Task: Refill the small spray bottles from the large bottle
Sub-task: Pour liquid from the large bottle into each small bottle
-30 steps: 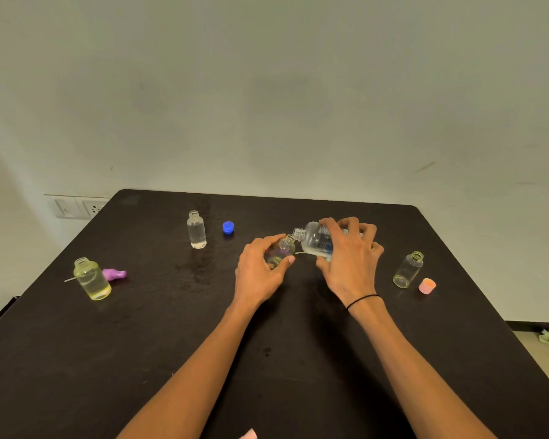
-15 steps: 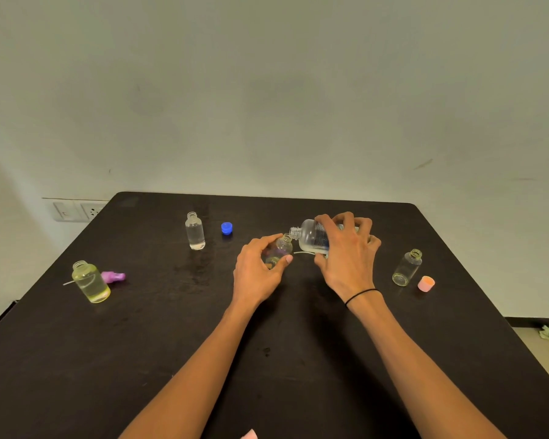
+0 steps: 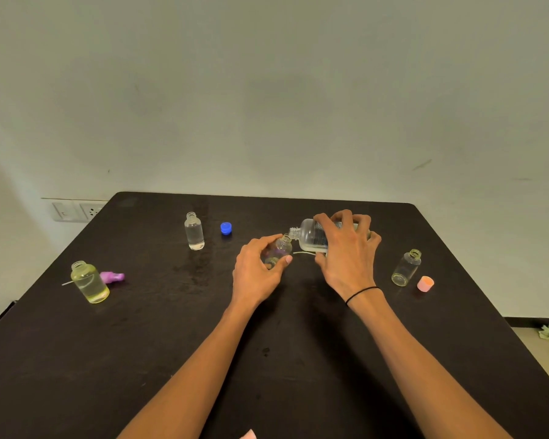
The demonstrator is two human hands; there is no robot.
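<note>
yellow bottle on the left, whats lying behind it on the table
Behind the yellow bottle lies a purple spray top, its head showing on the bottle's right. A thin tube pokes out on the left. The bottle covers the stretch between them.

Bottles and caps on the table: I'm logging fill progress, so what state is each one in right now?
Large bottle: uncapped, tipped sideways in the right hand, mouth at the small bottle's.
Small bottle: open, tilted, gripped by the left hand.
Yellow bottle: upright, open, mostly full.
Clear bottle: upright, open, mostly full.
Right bottle: upright, open, nearly empty.
Blue cap, pink cap, purple sprayer: off, lying loose.
</note>
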